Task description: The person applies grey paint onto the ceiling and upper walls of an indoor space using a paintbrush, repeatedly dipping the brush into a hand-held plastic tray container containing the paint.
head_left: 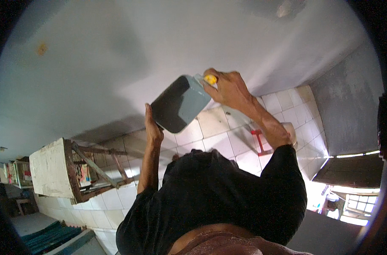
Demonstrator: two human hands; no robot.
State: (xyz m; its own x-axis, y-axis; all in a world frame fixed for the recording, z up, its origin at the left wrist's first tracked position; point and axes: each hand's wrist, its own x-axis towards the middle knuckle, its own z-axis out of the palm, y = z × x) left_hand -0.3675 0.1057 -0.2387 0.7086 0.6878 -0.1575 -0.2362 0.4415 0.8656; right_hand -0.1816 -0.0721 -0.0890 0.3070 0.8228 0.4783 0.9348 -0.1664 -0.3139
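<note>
My left hand [153,125] grips a grey-blue rectangular tray [192,104] with rounded corners by its lower left side. The thumb lies along the rim and the other fingers are hidden underneath. The tray is tilted, and a dark shadow covers much of its inside. At the tray's upper right corner, my right hand [229,89] is closed around a small tool with a yellow handle end [210,79]. A pale flat part of that tool meets the tray's edge, but its exact kind cannot be made out.
A grey plastered wall [104,55] rises in front of me above a white tiled floor [214,123]. To the left stands a worn wooden stool [51,170]. A red-framed object [259,142] and a pale round container [290,131] sit by my right forearm. A bright opening [355,204] is at far right.
</note>
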